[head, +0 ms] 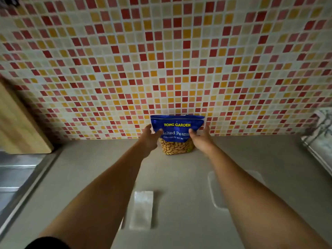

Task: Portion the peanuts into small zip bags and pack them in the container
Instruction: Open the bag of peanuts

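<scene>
- Fingers of the left hand and right hand curl round the peanut bag, far against the tiled wall.
- Zip bags and a clear container lie nearer.

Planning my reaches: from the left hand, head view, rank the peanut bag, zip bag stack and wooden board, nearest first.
1. Peanut bag, gripped by the left hand, at the wall.
2. Zip bag stack, on the counter nearer the camera.
3. Wooden board, far left.
</scene>
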The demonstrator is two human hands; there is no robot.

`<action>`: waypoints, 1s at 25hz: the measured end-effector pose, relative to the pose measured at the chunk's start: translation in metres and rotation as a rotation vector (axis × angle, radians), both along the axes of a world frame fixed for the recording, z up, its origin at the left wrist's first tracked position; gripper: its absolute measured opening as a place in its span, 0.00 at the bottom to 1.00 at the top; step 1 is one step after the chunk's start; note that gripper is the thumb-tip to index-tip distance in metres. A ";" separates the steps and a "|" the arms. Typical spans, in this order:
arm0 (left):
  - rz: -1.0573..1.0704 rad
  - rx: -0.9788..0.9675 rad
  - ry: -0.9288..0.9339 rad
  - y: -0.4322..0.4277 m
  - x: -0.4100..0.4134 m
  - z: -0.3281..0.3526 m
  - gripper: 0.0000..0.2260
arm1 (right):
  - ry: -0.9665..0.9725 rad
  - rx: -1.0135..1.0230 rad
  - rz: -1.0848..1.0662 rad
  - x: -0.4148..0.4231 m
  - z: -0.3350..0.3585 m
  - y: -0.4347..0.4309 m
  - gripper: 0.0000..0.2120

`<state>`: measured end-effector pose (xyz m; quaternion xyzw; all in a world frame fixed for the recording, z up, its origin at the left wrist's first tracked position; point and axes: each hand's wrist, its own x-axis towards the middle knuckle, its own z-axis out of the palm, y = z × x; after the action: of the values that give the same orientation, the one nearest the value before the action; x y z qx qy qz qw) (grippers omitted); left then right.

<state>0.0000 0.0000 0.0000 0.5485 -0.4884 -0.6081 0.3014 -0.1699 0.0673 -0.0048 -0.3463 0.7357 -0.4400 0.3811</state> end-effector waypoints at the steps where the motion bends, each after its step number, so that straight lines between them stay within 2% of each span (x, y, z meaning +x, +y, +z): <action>1: -0.006 -0.017 0.027 -0.002 -0.003 -0.002 0.23 | -0.018 -0.022 -0.004 0.001 -0.002 -0.004 0.31; 4: 0.014 -0.057 0.154 -0.006 -0.006 -0.016 0.15 | -0.107 -0.103 -0.055 0.002 -0.013 -0.010 0.25; 6: 0.034 -0.100 0.174 -0.001 -0.001 -0.025 0.11 | -0.105 -0.121 -0.073 0.007 -0.018 -0.002 0.22; 11: -0.048 -0.112 0.204 0.030 0.029 -0.023 0.09 | -0.195 -0.163 -0.127 0.026 -0.027 0.039 0.12; 14: -0.148 -0.108 0.150 0.053 0.047 -0.026 0.12 | -0.202 -0.137 -0.154 0.038 -0.031 0.071 0.12; 21: -0.321 -0.084 0.188 0.096 0.065 -0.022 0.19 | -0.178 -0.019 -0.144 0.037 -0.023 0.110 0.11; 25: -0.300 -0.119 0.009 0.123 0.067 -0.012 0.17 | -0.234 0.029 -0.094 0.031 -0.016 0.121 0.13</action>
<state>0.0670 0.1229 -0.0119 0.4478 -0.5988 -0.6185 0.2414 -0.1392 0.1886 -0.0210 -0.2524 0.7078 -0.4841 0.4482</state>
